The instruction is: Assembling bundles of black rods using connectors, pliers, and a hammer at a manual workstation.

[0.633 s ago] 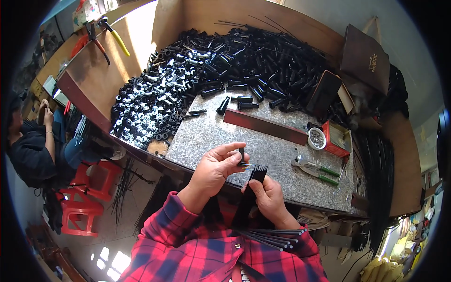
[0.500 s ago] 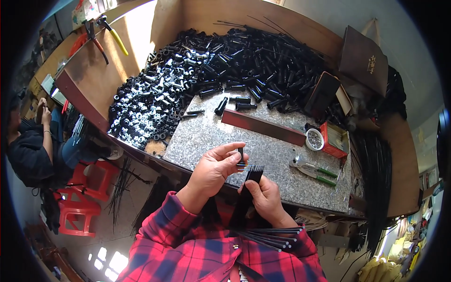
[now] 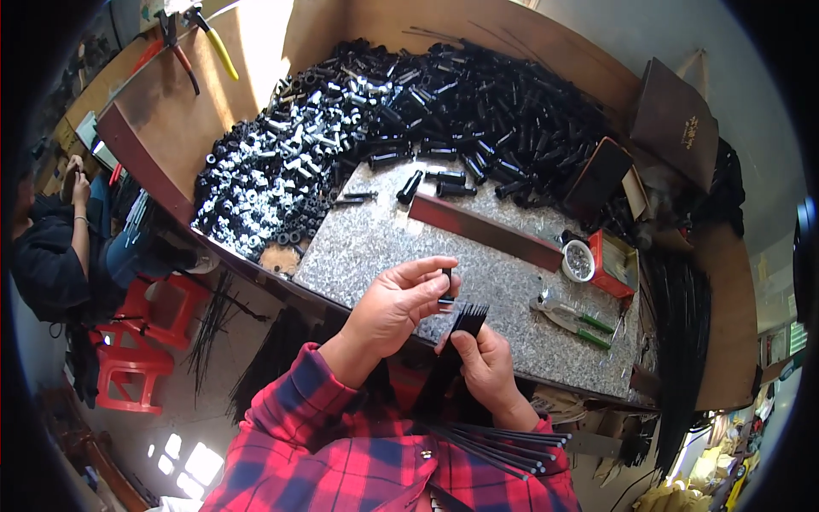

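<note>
Fingers (image 3: 426,295) clamped: left hand (image 3: 388,309) on a small black piece (image 3: 446,283), right hand (image 3: 489,363) round black rods (image 3: 470,319).
Green-handled pliers (image 3: 594,339) lie on the speckled desk (image 3: 345,252), off to the right.

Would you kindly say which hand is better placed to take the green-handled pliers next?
Probably the right hand: it is nearer the pliers, though it holds black rods; the left hand, farther off, holds a small black piece.

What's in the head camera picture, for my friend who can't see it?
A person's left hand pinches a small black piece beside thin black rods held in the right hand. Beyond are a speckled grey tabletop, green-handled pliers and heaped black parts.
</note>
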The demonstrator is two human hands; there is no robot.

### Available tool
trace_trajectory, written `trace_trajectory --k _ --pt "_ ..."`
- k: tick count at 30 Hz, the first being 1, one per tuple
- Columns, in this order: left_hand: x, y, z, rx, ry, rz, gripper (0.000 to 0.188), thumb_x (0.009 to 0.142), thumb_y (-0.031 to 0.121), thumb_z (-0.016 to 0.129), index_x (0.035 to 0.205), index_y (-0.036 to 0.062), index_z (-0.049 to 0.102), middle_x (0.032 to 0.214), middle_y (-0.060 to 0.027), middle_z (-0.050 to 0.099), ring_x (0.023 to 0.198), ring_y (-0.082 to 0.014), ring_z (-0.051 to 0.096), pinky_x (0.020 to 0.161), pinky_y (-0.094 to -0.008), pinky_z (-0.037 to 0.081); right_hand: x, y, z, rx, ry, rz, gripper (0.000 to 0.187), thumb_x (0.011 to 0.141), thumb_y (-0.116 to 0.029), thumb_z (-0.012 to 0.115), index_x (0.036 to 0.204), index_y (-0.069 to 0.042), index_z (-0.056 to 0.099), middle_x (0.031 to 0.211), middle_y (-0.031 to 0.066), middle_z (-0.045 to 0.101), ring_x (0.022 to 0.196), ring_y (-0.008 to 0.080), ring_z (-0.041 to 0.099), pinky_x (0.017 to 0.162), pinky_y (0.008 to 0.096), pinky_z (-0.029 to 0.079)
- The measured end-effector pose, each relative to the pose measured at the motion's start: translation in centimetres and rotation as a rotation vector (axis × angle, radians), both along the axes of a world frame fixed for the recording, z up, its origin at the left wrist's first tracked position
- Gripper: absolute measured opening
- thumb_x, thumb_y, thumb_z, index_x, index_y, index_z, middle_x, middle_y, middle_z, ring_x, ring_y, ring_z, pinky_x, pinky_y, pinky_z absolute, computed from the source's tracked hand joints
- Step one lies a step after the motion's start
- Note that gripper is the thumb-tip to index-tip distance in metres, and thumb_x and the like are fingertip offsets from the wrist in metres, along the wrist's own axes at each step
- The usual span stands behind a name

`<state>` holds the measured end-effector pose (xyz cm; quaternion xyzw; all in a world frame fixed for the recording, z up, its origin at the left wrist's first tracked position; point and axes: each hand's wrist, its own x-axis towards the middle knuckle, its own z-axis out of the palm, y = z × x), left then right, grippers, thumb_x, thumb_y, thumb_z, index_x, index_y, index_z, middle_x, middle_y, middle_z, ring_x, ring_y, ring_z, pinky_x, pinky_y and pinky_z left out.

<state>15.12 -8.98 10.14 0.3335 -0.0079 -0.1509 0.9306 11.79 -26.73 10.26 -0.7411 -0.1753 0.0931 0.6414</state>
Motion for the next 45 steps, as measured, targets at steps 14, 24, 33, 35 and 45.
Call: trace_trajectory --k 14,24,33,35,45 --pt "0.0 0.3 -0.1 0.054 -0.043 0.02 0.034 0.091 0.005 0.058 0.125 0.0015 0.054 0.102 -0.0113 0.065 0.096 -0.0176 0.064 0.084 -0.0333 0.054 0.2 0.2 -0.6 0.028 -0.007 0.01 0.029 0.098 -0.028 0.049 0.09 -0.002 0.059 0.071 0.0025 0.06 0.047 0.0079 0.054 0.037 0.0211 0.044" --pt "-0.1 0.3 0.4 0.033 -0.044 -0.005 0.033 0.092 0.007 0.057 0.124 0.002 0.054 0.106 -0.0136 0.065 0.098 -0.02 0.063 0.085 -0.0331 0.052 0.1 0.1 -0.6 -0.015 0.01 -0.019 0.027 0.099 -0.024 0.048 0.089 -0.003 0.06 0.076 0.0023 0.063 0.062 0.0068 0.056 0.054 0.0205 0.044" --pt "0.1 0.4 0.1 -0.02 -0.048 -0.02 0.035 0.091 0.006 0.057 0.126 0.0014 0.054 0.106 -0.0154 0.065 0.094 -0.0214 0.065 0.083 -0.0361 0.054 0.0 0.6 -0.1 -0.002 0.007 -0.041 0.033 0.099 -0.031 0.047 0.086 -0.004 0.061 0.072 -0.0006 0.06 0.058 0.0052 0.051 0.051 0.0207 0.039" --pt "-0.3 0.6 0.4 -0.003 -0.032 -0.013 0.034 0.091 0.006 0.057 0.125 0.0014 0.054 0.106 -0.0152 0.065 0.094 -0.021 0.065 0.083 -0.036 0.054 -0.2 0.7 -0.4 -0.009 0.033 -0.025 0.033 0.099 -0.031 0.047 0.087 -0.004 0.061 0.072 -0.0008 0.06 0.056 0.0047 0.051 0.05 0.02 0.038" --pt "-0.2 0.6 0.2 0.041 -0.042 0.01 0.034 0.09 0.005 0.06 0.124 0.0015 0.056 0.101 -0.011 0.066 0.093 -0.0178 0.065 0.081 -0.0335 0.054 0.3 0.9 -0.1 -0.036 -0.015 -0.003 0.032 0.099 -0.032 0.048 0.088 -0.005 0.061 0.07 -0.0021 0.06 0.054 0.0032 0.048 0.047 0.0198 0.036"
